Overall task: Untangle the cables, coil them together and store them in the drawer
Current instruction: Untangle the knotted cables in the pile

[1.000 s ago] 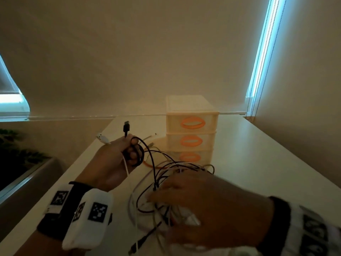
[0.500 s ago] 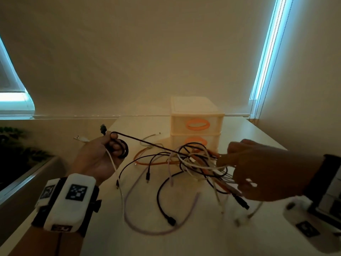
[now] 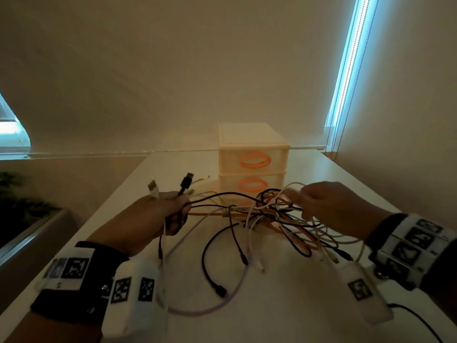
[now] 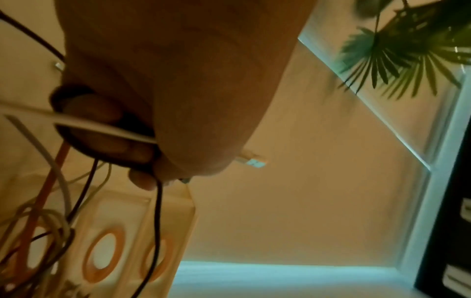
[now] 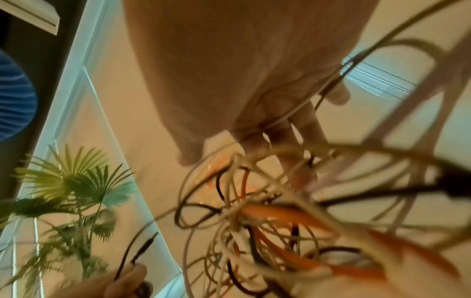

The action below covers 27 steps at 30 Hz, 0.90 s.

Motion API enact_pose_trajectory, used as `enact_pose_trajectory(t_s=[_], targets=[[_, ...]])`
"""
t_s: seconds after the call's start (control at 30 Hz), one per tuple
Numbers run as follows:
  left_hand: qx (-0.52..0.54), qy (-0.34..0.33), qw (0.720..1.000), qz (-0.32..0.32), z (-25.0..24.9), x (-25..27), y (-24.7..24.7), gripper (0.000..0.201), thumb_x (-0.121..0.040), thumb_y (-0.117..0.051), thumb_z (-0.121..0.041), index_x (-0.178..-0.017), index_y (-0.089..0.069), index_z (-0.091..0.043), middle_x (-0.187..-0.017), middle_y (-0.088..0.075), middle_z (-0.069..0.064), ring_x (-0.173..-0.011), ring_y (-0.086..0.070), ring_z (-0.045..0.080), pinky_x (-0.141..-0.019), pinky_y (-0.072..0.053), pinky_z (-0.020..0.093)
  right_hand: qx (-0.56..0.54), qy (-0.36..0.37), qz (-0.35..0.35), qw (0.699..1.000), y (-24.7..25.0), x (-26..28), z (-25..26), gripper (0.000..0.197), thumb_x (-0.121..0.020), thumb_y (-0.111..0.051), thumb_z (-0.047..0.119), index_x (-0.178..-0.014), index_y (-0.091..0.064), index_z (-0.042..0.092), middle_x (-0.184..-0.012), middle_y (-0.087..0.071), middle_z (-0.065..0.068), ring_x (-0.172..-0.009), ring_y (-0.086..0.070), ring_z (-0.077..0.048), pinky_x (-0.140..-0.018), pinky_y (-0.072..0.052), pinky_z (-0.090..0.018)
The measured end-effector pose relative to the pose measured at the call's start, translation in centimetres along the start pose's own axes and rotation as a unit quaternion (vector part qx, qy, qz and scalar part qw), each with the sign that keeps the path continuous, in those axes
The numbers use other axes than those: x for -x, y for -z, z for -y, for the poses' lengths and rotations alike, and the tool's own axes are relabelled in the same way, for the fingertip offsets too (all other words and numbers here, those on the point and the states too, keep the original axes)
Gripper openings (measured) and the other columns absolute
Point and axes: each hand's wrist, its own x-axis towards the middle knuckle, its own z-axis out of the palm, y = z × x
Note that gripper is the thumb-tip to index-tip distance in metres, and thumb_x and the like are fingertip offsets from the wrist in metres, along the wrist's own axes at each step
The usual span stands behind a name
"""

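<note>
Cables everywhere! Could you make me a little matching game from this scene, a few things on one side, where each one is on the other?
Things:
1. black plug
2. tangled cables
3. drawer unit
4. lilac cable

Places:
A. lying looped on the table, nearest the camera
B. sticking up out of the left hand
C. at the table's far end
D. bunched at the right hand

Pairs: 1-B, 2-D, 3-C, 4-A
</note>
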Motion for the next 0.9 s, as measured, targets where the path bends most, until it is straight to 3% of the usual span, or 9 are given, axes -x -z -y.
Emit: enact_pose_trajectory(t_s=[0.07,0.13,0.2,0.3,0.37,0.5,0.6,0.73,0.9], targets=[[-0.114,-0.020,0.993,-0.012,0.1,0.1,-0.4,0.038,-0.107,-0.046,-0.029,-0.080,-0.065,-0.011,-0.071,-0.048,0.008,-0.062,-0.042,0.016,-0.061,-0.034,0.030,0.077,0.017,-0.006,0.997,-1.5,0.0,-0.1,0.046,-0.083,-0.043,0.078,-0.080,-0.060,0.036,-0.078,-0.062,0.014,-0.079,-0.060,-0.013,-0.090,-0.048,-0.042],[-0.183,-0.050,0.981,-0.035,0.1,0.3,-1.2,0.041,-0.108,-0.041,-0.033,-0.083,-0.067,-0.014,-0.064,-0.044,0.003,-0.059,-0.040,0.014,-0.061,-0.032,0.033,0.097,0.023,0.002,0.995,-2.6,-0.1,-0.3,0.033,-0.083,-0.052,0.076,-0.091,-0.055,0.044,-0.088,-0.059,0.018,-0.089,-0.055,-0.006,-0.112,-0.031,-0.055],[-0.204,-0.088,0.973,-0.058,-0.2,0.6,-2.5,0.040,-0.108,-0.040,-0.034,-0.087,-0.070,-0.018,-0.060,-0.041,-0.003,-0.054,-0.039,0.010,-0.057,-0.033,0.028,0.099,0.025,0.000,0.995,-3.0,0.1,0.1,0.035,-0.082,-0.053,0.075,-0.100,-0.054,0.045,-0.091,-0.057,0.018,-0.098,-0.055,-0.007,-0.119,-0.018,-0.058],[-0.238,-0.177,0.952,-0.074,-0.7,1.3,-4.8,0.036,-0.108,-0.041,-0.030,-0.089,-0.071,-0.024,-0.052,-0.050,-0.016,-0.049,-0.045,0.002,-0.051,-0.033,0.014,0.122,0.033,-0.013,0.992,-3.5,0.5,0.8,0.045,-0.083,-0.049,0.075,-0.113,-0.057,0.042,-0.091,-0.054,0.018,-0.108,-0.055,-0.012,-0.121,-0.013,-0.055],[-0.287,-0.232,0.928,-0.061,-0.9,2.0,-6.1,0.036,-0.109,-0.037,-0.036,-0.093,-0.069,-0.030,-0.066,-0.060,-0.025,-0.064,-0.055,-0.002,-0.058,-0.036,0.014,0.137,0.042,-0.016,0.990,-3.6,0.8,1.5,0.046,-0.086,-0.049,0.073,-0.119,-0.056,0.041,-0.094,-0.055,0.017,-0.111,-0.055,-0.014,-0.121,-0.013,-0.053],[-0.354,-0.251,0.900,-0.041,-1.1,2.7,-7.6,0.042,-0.096,-0.026,-0.055,-0.097,-0.064,-0.036,-0.092,-0.065,-0.020,-0.095,-0.056,-0.006,-0.073,-0.040,0.010,0.179,0.041,-0.025,0.983,-3.7,1.1,2.7,0.052,-0.087,-0.047,0.073,-0.125,-0.055,0.039,-0.114,-0.063,0.011,-0.120,-0.054,-0.016,-0.119,-0.013,-0.052],[-0.378,-0.236,0.894,-0.034,-1.4,3.4,-8.1,0.045,-0.092,-0.020,-0.060,-0.093,-0.059,-0.036,-0.087,-0.060,-0.014,-0.091,-0.054,-0.003,-0.070,-0.040,0.016,0.196,0.049,-0.029,0.979,-3.9,1.2,3.5,0.055,-0.087,-0.045,0.074,-0.126,-0.054,0.037,-0.118,-0.063,0.007,-0.119,-0.055,-0.018,-0.118,-0.017,-0.053],[-0.435,-0.185,0.881,0.009,-1.4,3.7,-9.0,0.039,-0.104,-0.025,-0.048,-0.090,-0.057,-0.030,-0.081,-0.060,-0.006,-0.077,-0.058,0.008,-0.067,-0.042,0.020,0.223,0.075,-0.043,0.971,-4.1,1.2,4.4,0.054,-0.084,-0.050,0.074,-0.121,-0.058,0.035,-0.114,-0.064,0.005,-0.113,-0.058,-0.021,-0.114,-0.023,-0.053],[-0.370,-0.141,0.918,-0.011,-0.7,2.7,-8.7,0.055,-0.104,-0.035,-0.050,-0.084,-0.065,-0.008,-0.073,-0.060,0.005,-0.065,-0.053,0.013,-0.061,-0.040,0.020,0.249,0.121,-0.016,0.961,-4.4,1.4,4.9,0.048,-0.079,-0.057,0.074,-0.103,-0.068,0.034,-0.105,-0.058,0.003,-0.111,-0.054,-0.023,-0.114,-0.025,-0.060]])
